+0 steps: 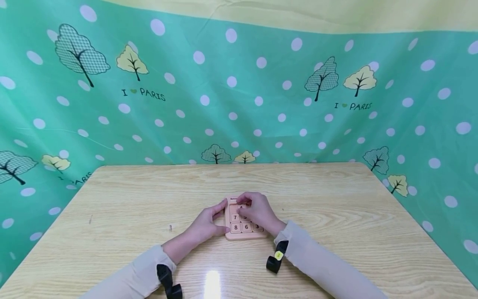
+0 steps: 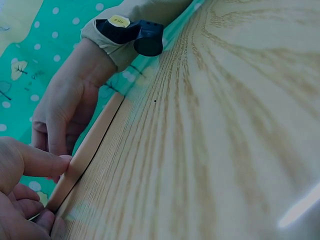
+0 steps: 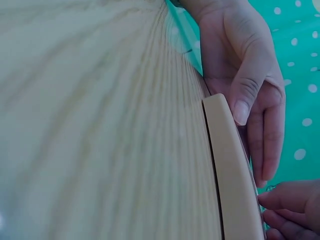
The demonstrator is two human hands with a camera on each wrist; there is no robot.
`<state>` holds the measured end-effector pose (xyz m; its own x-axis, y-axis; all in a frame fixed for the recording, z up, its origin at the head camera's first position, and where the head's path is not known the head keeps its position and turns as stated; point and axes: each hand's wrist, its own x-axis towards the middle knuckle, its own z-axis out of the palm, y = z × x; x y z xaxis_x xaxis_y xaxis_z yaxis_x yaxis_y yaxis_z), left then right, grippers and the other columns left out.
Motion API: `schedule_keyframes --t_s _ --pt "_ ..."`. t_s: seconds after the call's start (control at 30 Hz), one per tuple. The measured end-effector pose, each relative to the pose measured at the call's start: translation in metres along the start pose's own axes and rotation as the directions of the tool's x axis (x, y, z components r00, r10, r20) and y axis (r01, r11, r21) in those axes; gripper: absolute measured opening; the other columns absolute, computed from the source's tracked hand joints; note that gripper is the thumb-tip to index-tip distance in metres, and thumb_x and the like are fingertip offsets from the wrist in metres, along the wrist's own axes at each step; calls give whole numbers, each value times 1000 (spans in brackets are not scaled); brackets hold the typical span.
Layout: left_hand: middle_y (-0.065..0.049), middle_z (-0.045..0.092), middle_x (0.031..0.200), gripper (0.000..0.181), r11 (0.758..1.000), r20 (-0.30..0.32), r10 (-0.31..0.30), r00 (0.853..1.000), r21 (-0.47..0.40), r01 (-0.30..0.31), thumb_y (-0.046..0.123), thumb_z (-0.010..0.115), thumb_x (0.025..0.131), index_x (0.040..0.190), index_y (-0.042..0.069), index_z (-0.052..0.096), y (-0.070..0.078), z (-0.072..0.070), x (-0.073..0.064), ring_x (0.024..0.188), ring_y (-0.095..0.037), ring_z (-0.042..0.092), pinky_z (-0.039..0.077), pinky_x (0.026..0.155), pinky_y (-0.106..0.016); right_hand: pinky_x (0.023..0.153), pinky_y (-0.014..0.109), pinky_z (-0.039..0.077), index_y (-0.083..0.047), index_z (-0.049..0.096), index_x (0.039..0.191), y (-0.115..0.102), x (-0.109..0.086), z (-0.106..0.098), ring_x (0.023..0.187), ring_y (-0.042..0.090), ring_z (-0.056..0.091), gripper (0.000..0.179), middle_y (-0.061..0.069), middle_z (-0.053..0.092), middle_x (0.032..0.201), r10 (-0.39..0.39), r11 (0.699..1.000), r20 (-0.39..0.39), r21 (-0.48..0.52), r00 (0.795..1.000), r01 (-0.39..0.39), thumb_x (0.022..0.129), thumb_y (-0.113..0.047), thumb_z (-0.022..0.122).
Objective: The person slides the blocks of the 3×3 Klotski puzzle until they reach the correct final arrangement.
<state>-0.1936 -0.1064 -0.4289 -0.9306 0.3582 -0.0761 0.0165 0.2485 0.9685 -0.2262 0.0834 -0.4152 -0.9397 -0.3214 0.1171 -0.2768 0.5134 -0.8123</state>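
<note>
A pale wooden number slide puzzle (image 1: 246, 237) lies flat on the table, with tiles marked 7, 8, 6 and 3 showing in the head view. My left hand (image 1: 205, 224) grips its left side, thumb at the near corner and fingers toward the far corner. Over the upper rows my right hand (image 1: 261, 211) has thumb and forefinger at either side of a number tile (image 1: 241, 207). That hand hides several tiles. Both wrist views show the frame's side edge (image 2: 90, 150) low on the table, with the tile faces out of sight.
The light wood-grain table (image 1: 149, 199) reaches back to a green dotted curtain (image 1: 239, 104) with printed trees. Black straps with small devices (image 1: 275, 259) sit on both sleeved wrists. A bright light reflection (image 1: 212, 284) shows near the table's front.
</note>
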Motion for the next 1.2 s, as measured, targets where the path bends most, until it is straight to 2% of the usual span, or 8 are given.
schedule_keyframes --t_s 0.2,0.37,0.63,0.87,1.2 --pt "-16 26 152 83 1000 -5 -5 1000 -7 5 -4 74 74 145 -2 29 0 0 0 136 -35 31 31 110 -39 81 33 51 -5 68 98 5 -1 -4 87 17 59 21 3 67 92 26 1000 2 -16 1000 -26 77 -1 70" --pt "-16 27 152 83 1000 -7 -4 1000 -2 4 -3 74 75 145 -1 29 1 -1 -1 136 -35 32 33 109 -39 79 32 50 -6 68 97 8 0 -6 85 16 58 20 2 67 91 12 1000 -2 -16 1000 -12 77 -2 70" --pt "-16 28 152 84 1000 -16 -17 1000 2 17 -3 75 74 145 0 30 2 0 -1 135 -36 32 32 109 -40 82 29 52 -7 68 102 17 -5 -9 92 16 62 21 2 69 97 -30 997 20 66 999 29 81 -8 72" --pt "-15 28 152 83 1000 -21 -20 1000 -5 20 -4 74 74 145 -1 30 1 0 0 135 -35 32 33 109 -39 89 34 51 -8 69 106 16 -13 -10 100 19 62 24 4 68 105 -42 992 93 119 995 31 82 -10 72" --pt "-17 27 152 83 1000 -3 -3 1000 -11 3 -4 74 75 145 -2 29 3 0 -1 136 -34 31 33 108 -38 84 29 52 -9 70 100 17 -15 -8 94 17 63 22 1 69 98 -93 994 136 65 986 85 79 -9 75"
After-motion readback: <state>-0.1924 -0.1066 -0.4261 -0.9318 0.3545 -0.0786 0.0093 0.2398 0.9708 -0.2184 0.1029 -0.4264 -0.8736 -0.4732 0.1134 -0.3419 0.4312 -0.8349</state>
